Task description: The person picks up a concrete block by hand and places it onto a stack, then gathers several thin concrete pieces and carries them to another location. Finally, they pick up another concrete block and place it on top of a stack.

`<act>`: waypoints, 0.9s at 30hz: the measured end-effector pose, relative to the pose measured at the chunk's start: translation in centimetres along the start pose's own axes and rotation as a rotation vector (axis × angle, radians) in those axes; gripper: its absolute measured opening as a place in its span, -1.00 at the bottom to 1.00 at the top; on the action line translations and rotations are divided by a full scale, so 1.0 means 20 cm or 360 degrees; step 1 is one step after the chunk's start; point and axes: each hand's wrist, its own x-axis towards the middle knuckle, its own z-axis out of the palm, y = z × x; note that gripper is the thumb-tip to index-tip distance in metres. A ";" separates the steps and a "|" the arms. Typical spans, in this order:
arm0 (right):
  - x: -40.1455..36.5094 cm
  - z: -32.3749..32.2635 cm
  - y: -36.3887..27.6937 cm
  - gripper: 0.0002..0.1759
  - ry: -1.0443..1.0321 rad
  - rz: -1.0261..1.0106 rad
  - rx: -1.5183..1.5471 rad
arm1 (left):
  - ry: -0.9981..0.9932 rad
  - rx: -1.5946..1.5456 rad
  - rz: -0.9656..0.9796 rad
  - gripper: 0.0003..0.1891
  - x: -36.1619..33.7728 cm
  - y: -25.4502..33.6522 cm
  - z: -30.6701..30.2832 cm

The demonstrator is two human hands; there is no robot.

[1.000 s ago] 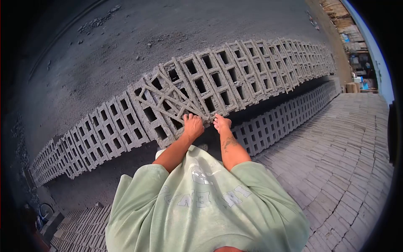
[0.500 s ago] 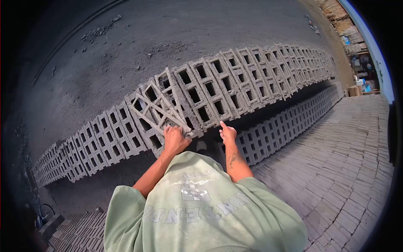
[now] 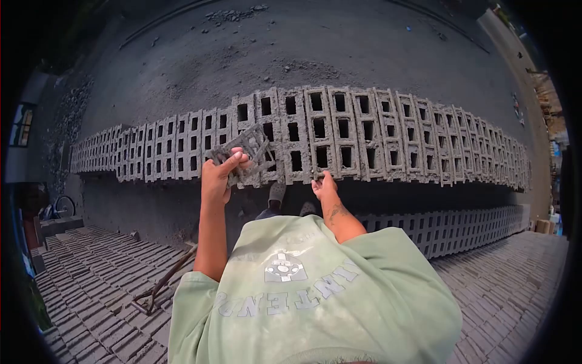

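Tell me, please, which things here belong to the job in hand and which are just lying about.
In the job: lattice piece, in the left grip; row of hollow blocks, at the right grip.

Apparently just lying about: long-handled tool, bicycle, rubble.

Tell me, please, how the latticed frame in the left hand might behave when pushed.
The latticed frame is probably stiff, as its edges appear straight. It seems light for its size: mostly gaps, and held by the left hand alone. Being flat, it seems unlikely to roll.
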 end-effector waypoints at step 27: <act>-0.01 -0.03 -0.24 -0.21 0.0694 -0.0467 -0.0415 | 0.0025 0.0339 0.0147 -0.90 -0.19 -0.23 0.05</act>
